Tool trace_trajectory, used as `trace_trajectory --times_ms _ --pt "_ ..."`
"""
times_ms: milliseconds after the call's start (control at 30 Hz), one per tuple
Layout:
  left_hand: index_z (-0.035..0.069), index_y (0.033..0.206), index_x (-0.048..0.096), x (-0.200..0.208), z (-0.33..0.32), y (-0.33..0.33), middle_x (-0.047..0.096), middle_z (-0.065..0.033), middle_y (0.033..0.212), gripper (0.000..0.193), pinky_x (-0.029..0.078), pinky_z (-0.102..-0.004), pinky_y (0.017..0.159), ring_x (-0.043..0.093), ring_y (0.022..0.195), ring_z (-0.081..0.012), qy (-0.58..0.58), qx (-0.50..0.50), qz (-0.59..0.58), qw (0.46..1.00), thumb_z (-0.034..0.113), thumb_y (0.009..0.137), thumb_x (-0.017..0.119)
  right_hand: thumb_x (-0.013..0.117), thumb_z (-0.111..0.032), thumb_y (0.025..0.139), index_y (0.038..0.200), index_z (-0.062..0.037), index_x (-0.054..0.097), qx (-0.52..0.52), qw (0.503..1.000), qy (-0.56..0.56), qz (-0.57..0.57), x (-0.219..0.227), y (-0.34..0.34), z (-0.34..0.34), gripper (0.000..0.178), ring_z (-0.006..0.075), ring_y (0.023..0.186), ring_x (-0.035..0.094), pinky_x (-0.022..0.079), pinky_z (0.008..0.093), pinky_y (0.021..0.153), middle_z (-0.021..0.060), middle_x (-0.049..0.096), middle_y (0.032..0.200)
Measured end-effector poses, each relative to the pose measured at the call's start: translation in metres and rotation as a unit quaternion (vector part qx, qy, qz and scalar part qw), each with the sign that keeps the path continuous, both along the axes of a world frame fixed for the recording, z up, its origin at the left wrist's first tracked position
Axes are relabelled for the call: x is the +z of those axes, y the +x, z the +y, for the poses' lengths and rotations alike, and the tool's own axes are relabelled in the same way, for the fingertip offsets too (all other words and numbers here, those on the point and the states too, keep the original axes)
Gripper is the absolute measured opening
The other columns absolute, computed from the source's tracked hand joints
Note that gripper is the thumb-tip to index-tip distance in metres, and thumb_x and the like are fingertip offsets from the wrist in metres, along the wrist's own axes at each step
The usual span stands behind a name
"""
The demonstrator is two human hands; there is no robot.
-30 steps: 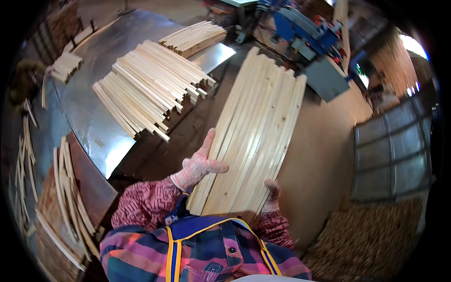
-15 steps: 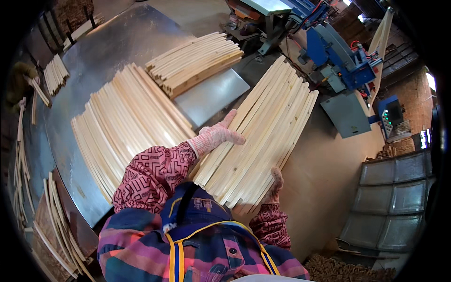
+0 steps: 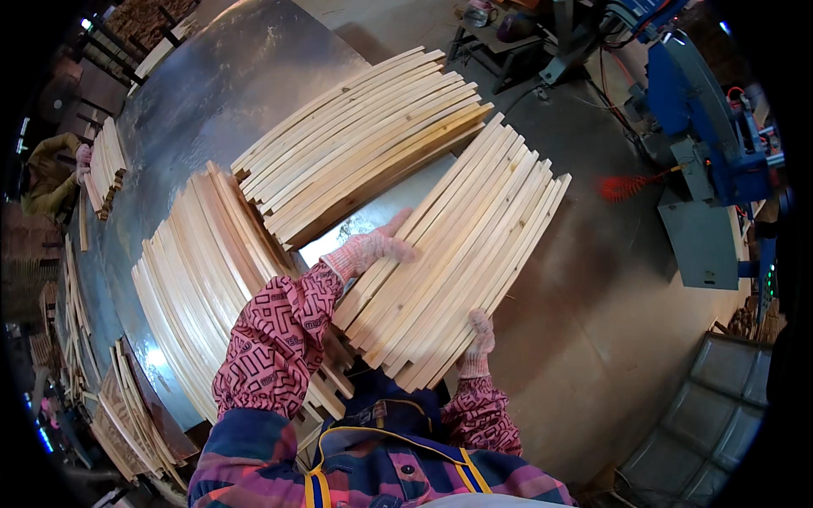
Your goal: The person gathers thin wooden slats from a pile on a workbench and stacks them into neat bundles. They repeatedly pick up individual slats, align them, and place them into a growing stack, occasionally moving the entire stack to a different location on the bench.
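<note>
A bundle of pale wooden strips [image 3: 461,254], laid side by side, is carried in front of my body between both hands. My gloved left hand [image 3: 377,247] grips its left side, thumb and fingers spread over the top strips. On the near right side, my gloved right hand [image 3: 478,340] holds the edge, with most of its fingers hidden beneath. To the left lies a wide stack of wooden strips [image 3: 199,279] on the metal table [image 3: 246,63]. Just beyond my left hand, another stack of strips [image 3: 356,140] sits at the table's right side.
A co-worker [image 3: 55,178] at the far left handles a small stack of strips [image 3: 107,169]. Loose strips [image 3: 140,415] lean at the lower left. A blue machine [image 3: 699,110] with a red coiled hose [image 3: 622,186] stands right. Grey panelled crates [image 3: 699,415] sit lower right.
My view has shifted, so the machine sits farther right and the far stack looks nearer. Both hands keep hold of the bundle, now close beside the far stack.
</note>
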State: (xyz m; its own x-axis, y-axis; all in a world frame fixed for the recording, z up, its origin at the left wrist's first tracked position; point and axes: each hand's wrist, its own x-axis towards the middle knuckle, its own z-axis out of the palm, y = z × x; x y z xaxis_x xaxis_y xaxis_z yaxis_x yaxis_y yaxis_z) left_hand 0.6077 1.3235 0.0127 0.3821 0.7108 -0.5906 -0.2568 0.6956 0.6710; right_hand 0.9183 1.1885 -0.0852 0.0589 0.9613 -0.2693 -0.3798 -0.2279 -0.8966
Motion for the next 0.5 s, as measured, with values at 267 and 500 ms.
trace_trajectory --times_ms 267,500 --pt "0.016 0.158 0.019 -0.002 0.022 -0.004 0.040 -0.0091 0.149 0.101 0.031 -0.0320 0.111 0.040 0.133 -0.0179 0.060 -0.042 0.074 0.995 0.024 0.078 0.080 0.064 -0.018 0.092 0.146 -0.0075 0.032 -0.054 0.994 -0.065 0.069 0.046 -0.030 0.030 0.064 0.0194 0.093 0.068 0.059 0.0320 0.081 0.0090 0.064 0.108" --pt "0.016 0.156 0.019 0.054 0.040 -0.012 0.056 -0.0225 0.131 0.088 0.041 -0.0401 0.102 0.054 0.123 -0.0327 0.086 -0.206 0.378 0.898 0.060 0.089 0.057 0.065 -0.018 0.086 0.157 -0.0062 0.009 -0.013 0.998 -0.049 0.024 0.039 -0.051 0.032 0.091 0.0253 0.123 0.052 0.046 0.0363 0.102 0.0127 0.044 0.143"
